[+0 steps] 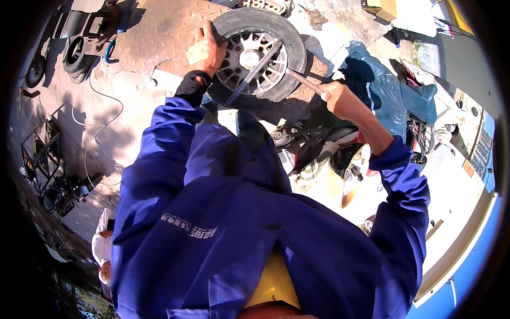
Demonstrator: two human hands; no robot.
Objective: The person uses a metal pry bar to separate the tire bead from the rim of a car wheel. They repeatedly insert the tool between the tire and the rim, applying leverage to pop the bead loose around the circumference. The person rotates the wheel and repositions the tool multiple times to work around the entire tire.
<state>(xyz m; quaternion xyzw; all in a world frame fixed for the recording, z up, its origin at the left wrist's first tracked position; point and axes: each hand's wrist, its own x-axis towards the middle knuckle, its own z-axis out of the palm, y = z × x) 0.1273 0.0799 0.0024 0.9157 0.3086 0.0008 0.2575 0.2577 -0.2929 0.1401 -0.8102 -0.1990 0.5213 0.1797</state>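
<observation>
Jacket (228, 207), two bars (304, 81), one in right hand (339, 100), left hand (206, 53) unclenched on one tyre (255, 19)

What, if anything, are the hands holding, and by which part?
Right hand: a metal bar, by its outer end. Left hand: at the tire's edge; grip unclear.

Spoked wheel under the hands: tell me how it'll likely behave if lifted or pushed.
The spoked wheel is probably heavy, given the thick tyre around it. Lying flat on the patterned metal plate, it seems likelier to drag than roll. Stood on its round edge, it would probably roll readily.
</observation>
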